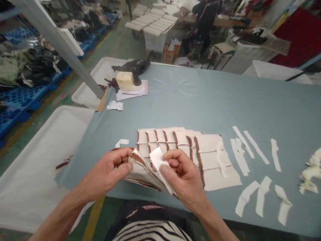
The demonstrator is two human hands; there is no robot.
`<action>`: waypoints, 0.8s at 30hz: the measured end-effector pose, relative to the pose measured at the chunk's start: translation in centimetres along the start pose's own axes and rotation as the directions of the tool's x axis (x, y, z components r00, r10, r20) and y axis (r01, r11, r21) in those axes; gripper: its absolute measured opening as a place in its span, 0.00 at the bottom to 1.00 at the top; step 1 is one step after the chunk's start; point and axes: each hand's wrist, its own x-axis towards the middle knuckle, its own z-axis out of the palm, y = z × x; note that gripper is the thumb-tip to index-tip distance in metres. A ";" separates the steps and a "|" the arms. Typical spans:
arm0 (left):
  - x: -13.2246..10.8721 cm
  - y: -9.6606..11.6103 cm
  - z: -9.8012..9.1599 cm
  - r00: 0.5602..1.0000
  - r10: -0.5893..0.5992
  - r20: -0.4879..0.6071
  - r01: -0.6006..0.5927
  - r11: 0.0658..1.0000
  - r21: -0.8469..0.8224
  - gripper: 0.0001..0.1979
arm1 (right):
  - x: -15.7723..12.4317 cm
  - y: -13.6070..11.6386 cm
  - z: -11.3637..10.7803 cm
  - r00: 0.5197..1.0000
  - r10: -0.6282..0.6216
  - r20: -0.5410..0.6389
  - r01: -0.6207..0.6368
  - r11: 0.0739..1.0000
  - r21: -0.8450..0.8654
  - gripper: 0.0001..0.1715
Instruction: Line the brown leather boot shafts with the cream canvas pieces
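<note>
My left hand [110, 169] is closed on the left edge of a stack of cream pieces with brown trim [140, 172], lifted off the grey-blue table [200, 97]. My right hand [182, 177] pinches a white paper strip [160, 165] between thumb and fingers, over the same stack. Behind my hands a fanned row of matching cream pieces [188, 150] lies flat on the table, one with a white strip across it.
Several loose white strips [250, 167] lie to the right, with a pile of scraps [311, 170] at the far right edge. A yellowish block [125, 80] and dark material sit at the back left. White trays [32, 167] stand left of the table. A person [205, 20] works at a far table.
</note>
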 end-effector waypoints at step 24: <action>-3.5 -1.2 2.3 0.989 0.003 -0.146 -0.012 0.998 -0.055 0.19 | -2.4 -2.2 4.0 0.999 0.039 0.032 -0.021 0.894 -0.447 0.17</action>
